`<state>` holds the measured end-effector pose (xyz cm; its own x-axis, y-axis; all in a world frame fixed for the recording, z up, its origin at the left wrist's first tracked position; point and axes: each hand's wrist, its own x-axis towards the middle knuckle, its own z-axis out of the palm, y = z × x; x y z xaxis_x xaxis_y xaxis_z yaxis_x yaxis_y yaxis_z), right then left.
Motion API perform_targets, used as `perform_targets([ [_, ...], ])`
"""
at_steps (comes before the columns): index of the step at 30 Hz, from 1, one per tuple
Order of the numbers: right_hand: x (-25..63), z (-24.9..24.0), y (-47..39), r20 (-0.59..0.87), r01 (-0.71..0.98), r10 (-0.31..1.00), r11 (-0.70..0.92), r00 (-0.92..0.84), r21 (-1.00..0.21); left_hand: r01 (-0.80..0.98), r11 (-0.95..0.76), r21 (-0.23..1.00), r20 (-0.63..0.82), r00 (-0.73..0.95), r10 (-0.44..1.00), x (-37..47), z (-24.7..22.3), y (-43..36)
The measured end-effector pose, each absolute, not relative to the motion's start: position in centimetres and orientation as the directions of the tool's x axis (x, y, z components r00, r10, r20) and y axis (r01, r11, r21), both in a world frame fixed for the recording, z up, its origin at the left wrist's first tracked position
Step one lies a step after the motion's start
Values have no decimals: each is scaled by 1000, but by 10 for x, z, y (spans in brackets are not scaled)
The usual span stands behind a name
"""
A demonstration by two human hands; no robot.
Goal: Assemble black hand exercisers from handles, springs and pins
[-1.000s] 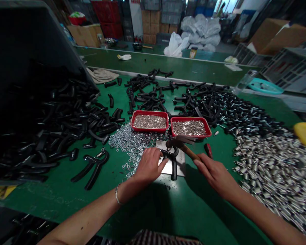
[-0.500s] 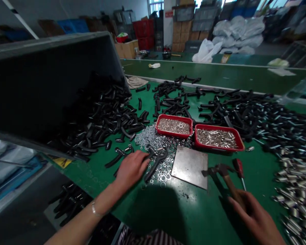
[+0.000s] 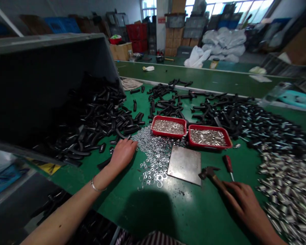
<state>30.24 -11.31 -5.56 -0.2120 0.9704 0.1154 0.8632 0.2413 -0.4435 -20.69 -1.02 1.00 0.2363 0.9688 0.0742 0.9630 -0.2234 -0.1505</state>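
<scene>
The hammer (image 3: 212, 175) lay on the green table (image 3: 188, 214), just right of the steel plate (image 3: 185, 165), its head close to the plate's near right corner and its handle running back under the right hand (image 3: 241, 200). That hand was wrapped loosely round the handle's end, resting low on the table. The left hand (image 3: 122, 152) was well to the left of the plate, palm down, fingers spread over black handles (image 3: 104, 163) at the edge of the heap of black plastic parts (image 3: 97, 119); whether it gripped one could not be told. Between that hand and the plate lay the scatter of metal washers (image 3: 153, 156). Just behind the plate stood two red trays (image 3: 209, 128) of small metal pieces. A red-handled screwdriver (image 3: 228, 164) lay to the right of the plate, just beyond the hammer head. Farther right spread a mass of metal sleeves (image 3: 285, 183).
</scene>
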Motion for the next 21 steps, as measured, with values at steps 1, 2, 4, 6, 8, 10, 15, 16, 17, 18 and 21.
perform_targets([
  [1, 302, -50, -106, 135, 866, 970, 240, -201, -438, 953, -245, -178, 17, 252, 968, -197, 7, 2],
  [2, 303, -44, -97, 153, 871, 969, 241, -193, -429, 944, -267, -191, -23, 268, 963, -188, 3, 12],
  [4, 315, -36, -77, 171, 888, 970, 229, -173, -398, 929, -325, -180, -58, 320, 946, -175, -7, 24],
  [6, 335, -31, -53, 192, 922, 975, 174, -112, -347, 911, -384, -153, -50, 381, 923, -166, -19, 25],
  [8, 357, -29, -26, 207, 950, 978, 89, -27, -298, 900, -420, -113, -31, 420, 907, -161, -27, 20],
  [10, 372, -28, 4, 208, 962, 978, 48, 9, -269, 903, -425, -54, -13, 425, 905, -156, -32, 12],
  [15, 376, -26, 65, 148, 961, 984, 132, -98, -245, 931, -366, 16, 13, 365, 931, -150, -27, -9],
  [16, 374, -27, 68, 129, 958, 985, 147, -118, -245, 939, -345, 11, 10, 345, 939, -150, -25, -15],
  [17, 373, -27, 67, 108, 958, 986, 150, -127, -245, 946, -325, 10, 0, 325, 946, -150, -23, -20],
  [18, 373, -27, 63, 95, 958, 988, 139, -119, -250, 951, -309, 19, -15, 309, 951, -150, -22, -26],
  [21, 370, -23, 37, 120, 944, 990, -28, 71, -329, 956, -266, 121, -32, 272, 962, -148, -26, -37],
])
